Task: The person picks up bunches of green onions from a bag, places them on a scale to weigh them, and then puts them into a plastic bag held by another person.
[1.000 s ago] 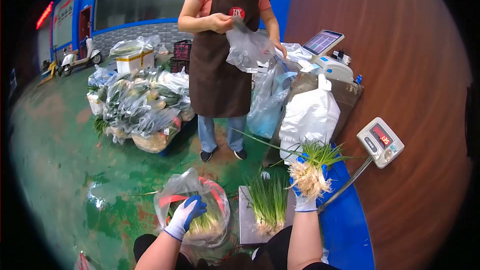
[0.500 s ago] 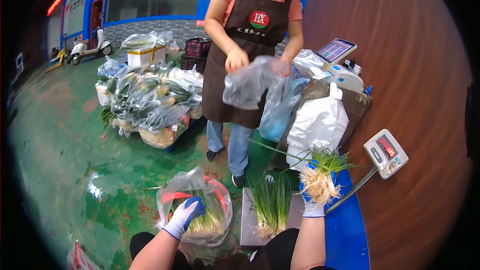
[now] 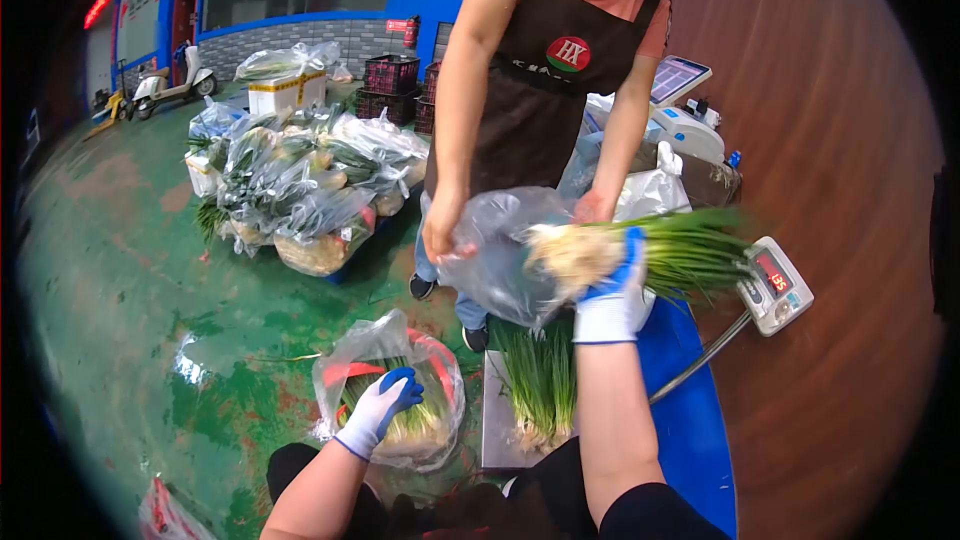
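My right hand [image 3: 615, 290], in a white and blue glove, grips a bunch of green onions [image 3: 690, 252], roots pointing left and leaves right. The roots are at the mouth of a clear plastic bag [image 3: 505, 260] that a co-worker [image 3: 530, 120] holds with both hands. My left hand [image 3: 385, 408], gloved too, has its fingers curled over an open bag of green onions [image 3: 420, 430]; whether it holds anything is hidden. More green onions [image 3: 540, 385] lie on a metal scale plate [image 3: 495, 430] between my hands.
A scale display [image 3: 775, 285] on a pole stands at right, beside a blue surface [image 3: 690, 390]. Behind the co-worker is a weighing machine [image 3: 685, 130]. Bagged vegetables [image 3: 300, 180] are heaped at left, near dark crates [image 3: 390, 80]. A scooter [image 3: 175, 85] stands farther back.
My right hand has moved up and forward with the onion bunch, which has turned sideways. The co-worker has leaned in and lowered the bag toward it. My left hand has barely moved.
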### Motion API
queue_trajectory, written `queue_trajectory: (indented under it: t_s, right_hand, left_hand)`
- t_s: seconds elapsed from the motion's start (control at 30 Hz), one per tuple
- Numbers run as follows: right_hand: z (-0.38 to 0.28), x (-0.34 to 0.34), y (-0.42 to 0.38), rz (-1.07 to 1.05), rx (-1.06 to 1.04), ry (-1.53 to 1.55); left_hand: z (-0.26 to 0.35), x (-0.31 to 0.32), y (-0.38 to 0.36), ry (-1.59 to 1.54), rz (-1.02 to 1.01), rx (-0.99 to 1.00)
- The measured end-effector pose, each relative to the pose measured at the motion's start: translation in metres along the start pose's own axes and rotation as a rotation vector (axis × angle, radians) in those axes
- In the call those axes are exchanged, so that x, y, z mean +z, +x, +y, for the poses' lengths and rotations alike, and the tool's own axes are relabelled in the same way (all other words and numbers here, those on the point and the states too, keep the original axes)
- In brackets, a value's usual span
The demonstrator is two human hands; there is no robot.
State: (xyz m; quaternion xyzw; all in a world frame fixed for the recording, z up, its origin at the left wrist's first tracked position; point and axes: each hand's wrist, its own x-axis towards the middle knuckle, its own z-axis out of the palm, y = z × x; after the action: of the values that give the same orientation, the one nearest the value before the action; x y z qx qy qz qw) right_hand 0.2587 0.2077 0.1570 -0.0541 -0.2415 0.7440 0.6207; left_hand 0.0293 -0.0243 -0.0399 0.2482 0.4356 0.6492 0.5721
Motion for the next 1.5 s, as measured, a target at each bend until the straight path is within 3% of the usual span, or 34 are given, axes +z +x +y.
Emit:
queue_trajectory:
  t_s: [0.07, 0.17, 0.23, 0.27, 0.33, 0.37, 0.4, 0.43, 0.47, 0.57, 0.6, 0.63, 0.7, 0.77, 0.8, 0.83, 0.87, 0.9, 0.93, 1.03, 1.13, 1.2, 1.3, 1.5]
  right_hand:
    - [0.058, -0.005, 0.005, 0.131, -0.002, 0.024]
    - [0.128, -0.021, -0.010, 0.078, 0.255, -0.075]
    - [0.142, -0.042, -0.009, 0.000, 0.462, -0.323]
    - [0.141, -0.054, -0.005, -0.085, 0.565, -0.575]
    - [0.108, -0.050, 0.009, -0.481, 0.576, -1.501]
    - [0.080, -0.032, 0.025, -0.626, 0.455, -2.027]
    - [0.049, 0.042, 0.007, -0.750, 0.408, -2.507]
    - [0.040, 0.056, 0.011, -0.756, 0.105, -2.649]
    - [0.027, 0.068, 0.024, -0.704, -0.045, -2.727]
    - [-0.017, 0.080, 0.051, -0.488, -0.580, -2.533]
    - [-0.033, 0.079, 0.044, -0.464, -0.639, -2.277]
    - [-0.045, 0.056, 0.046, -0.414, -0.828, -2.116]
    - [-0.061, -0.021, 0.045, -0.286, -0.228, -1.735]
    - [-0.066, -0.129, 0.017, -0.110, -0.001, -2.058]
    - [-0.067, -0.199, -0.004, -0.269, -0.193, -2.278]
    - [-0.066, -0.248, -0.034, -0.138, 0.459, -2.387]
    - [-0.063, -0.287, -0.061, -0.130, 0.781, -2.360]
    - [-0.050, -0.325, -0.089, 0.053, 0.932, -2.466]
    - [-0.037, -0.364, -0.112, 0.145, 1.001, -2.540]
    - [-0.007, -0.381, -0.141, 0.334, 1.186, -2.471]
    - [0.013, -0.409, -0.143, 0.479, 1.104, -2.432]
    - [0.017, -0.436, -0.136, 0.538, 1.222, -2.233]
    - [0.010, -0.467, -0.140, 0.500, 1.167, -2.277]
    - [-0.069, -0.417, -0.103, 0.355, 1.037, -2.182]
  left_hand:
    - [0.001, 0.001, 0.000, -0.024, -0.002, 0.002]
    - [0.003, -0.001, 0.002, -0.028, -0.020, 0.007]
    - [0.001, -0.001, 0.000, -0.013, -0.027, 0.035]
    - [0.002, -0.003, 0.001, 0.035, -0.017, 0.016]
    - [-0.001, -0.007, 0.005, -0.009, -0.025, 0.009]
    - [-0.002, -0.009, 0.007, -0.027, -0.018, -0.005]
    - [-0.002, -0.010, 0.007, -0.035, -0.013, 0.013]
    - [-0.003, -0.010, 0.006, -0.047, -0.004, 0.030]
    - [-0.002, -0.005, 0.002, -0.005, 0.000, 0.043]
    - [0.011, 0.008, -0.004, 0.008, 0.005, -0.016]
    - [0.011, 0.011, -0.008, 0.019, 0.015, -0.035]
    - [0.014, 0.017, -0.007, 0.029, 0.020, -0.039]
    - [0.012, 0.018, -0.007, 0.015, -0.005, -0.027]
    - [0.012, 0.025, -0.006, 0.059, 0.004, -0.034]
    - [0.007, 0.024, -0.004, 0.068, 0.008, -0.044]
    - [0.003, 0.024, 0.001, 0.079, 0.012, -0.048]
    - [0.001, 0.027, 0.005, 0.085, 0.028, -0.072]
    - [-0.004, 0.028, 0.010, 0.084, 0.048, -0.098]
    - [-0.010, 0.028, 0.017, 0.096, 0.065, -0.111]
    - [-0.023, 0.031, 0.042, 0.124, 0.105, -0.157]
    - [-0.034, 0.039, 0.063, 0.132, 0.138, -0.195]
    - [-0.041, 0.043, 0.075, 0.120, 0.126, -0.201]
    - [-0.043, 0.052, 0.086, 0.127, 0.103, -0.210]
    - [-0.040, 0.062, 0.092, 0.148, 0.087, -0.231]
